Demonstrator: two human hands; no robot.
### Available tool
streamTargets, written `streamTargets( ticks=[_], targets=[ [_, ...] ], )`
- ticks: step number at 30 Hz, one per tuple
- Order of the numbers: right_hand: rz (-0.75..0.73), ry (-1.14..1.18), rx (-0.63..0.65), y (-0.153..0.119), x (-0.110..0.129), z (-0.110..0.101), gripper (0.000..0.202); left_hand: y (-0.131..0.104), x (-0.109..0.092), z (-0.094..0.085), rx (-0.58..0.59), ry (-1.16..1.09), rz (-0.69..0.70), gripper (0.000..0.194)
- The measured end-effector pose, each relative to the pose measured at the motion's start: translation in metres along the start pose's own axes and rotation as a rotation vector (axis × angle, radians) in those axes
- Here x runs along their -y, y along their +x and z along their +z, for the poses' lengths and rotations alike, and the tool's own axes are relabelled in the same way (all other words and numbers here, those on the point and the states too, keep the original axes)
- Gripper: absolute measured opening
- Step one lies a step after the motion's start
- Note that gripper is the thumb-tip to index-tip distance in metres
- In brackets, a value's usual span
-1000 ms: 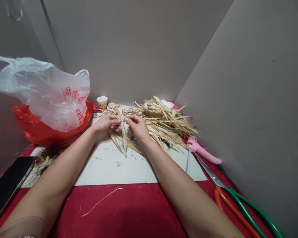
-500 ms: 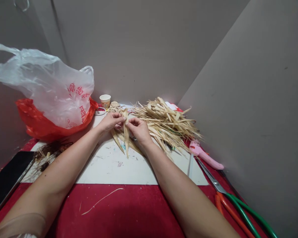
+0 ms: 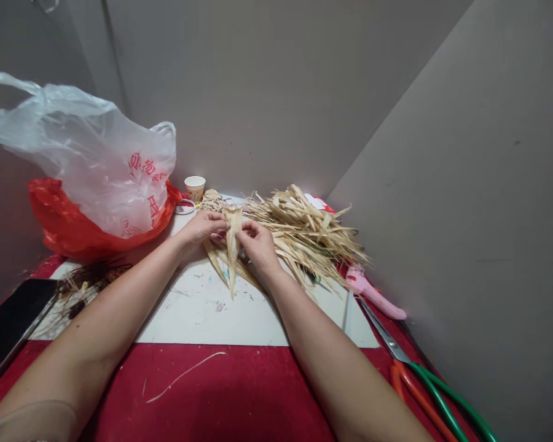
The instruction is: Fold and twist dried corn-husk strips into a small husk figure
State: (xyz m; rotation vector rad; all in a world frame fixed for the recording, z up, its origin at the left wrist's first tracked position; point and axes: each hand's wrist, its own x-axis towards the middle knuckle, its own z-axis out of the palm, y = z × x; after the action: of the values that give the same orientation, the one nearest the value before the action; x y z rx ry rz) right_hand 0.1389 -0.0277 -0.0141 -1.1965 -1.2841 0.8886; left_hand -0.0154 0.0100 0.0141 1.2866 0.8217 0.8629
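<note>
A pale dried husk leaf (image 3: 233, 245), broad at its top and pointed below, hangs between my two hands over the white board (image 3: 212, 319). My left hand (image 3: 208, 227) pinches its left edge, and my right hand (image 3: 257, 242) pinches its right edge. Beneath the hands, more husk strips (image 3: 217, 265) lie on the board. A large heap of dry husk strips (image 3: 311, 227) spreads out behind and to the right of my right hand.
Left: a white plastic bag (image 3: 115, 153) on a red bag (image 3: 64, 227), dark fibres (image 3: 80, 288), a phone (image 3: 13, 319). Behind: a paper cup (image 3: 195, 189). Right: a pink-handled tool (image 3: 375, 294) and large scissors (image 3: 396, 350). A thin strand (image 3: 184, 374) lies on the red cloth (image 3: 239, 399).
The held leaf looks wider and flatter, spread open between my fingers. My hands are slightly farther apart. The camera view has shifted a little.
</note>
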Motion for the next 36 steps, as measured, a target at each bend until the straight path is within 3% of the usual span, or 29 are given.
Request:
streamTargets(
  ticks=[7,15,26,30,34,36],
  targets=[
    [0.14,0.137,0.05,-0.001,0.001,-0.002,0.021,-0.003,-0.002,0.002,-0.032,-0.078,0.011,0.016],
    [0.131,0.095,0.077,-0.005,0.003,0.001,0.023,-0.005,-0.003,0.003,-0.01,0.135,0.021,0.012],
    [-0.174,-0.364,0.016,0.0,-0.006,0.002,0.017,-0.002,0.002,0.002,-0.041,0.285,0.093,0.002],
    [-0.2,-0.442,-0.037,0.0,-0.003,0.003,0.016,-0.004,-0.001,0.007,-0.063,0.268,0.126,0.006],
    [-0.139,-0.458,-0.112,0.003,-0.003,-0.002,0.013,-0.004,-0.006,0.012,-0.089,0.26,0.167,0.012],
    [-0.009,-0.264,-0.107,0.006,0.0,-0.005,0.01,-0.003,-0.008,0.013,-0.128,0.231,0.179,0.016]
  ],
)
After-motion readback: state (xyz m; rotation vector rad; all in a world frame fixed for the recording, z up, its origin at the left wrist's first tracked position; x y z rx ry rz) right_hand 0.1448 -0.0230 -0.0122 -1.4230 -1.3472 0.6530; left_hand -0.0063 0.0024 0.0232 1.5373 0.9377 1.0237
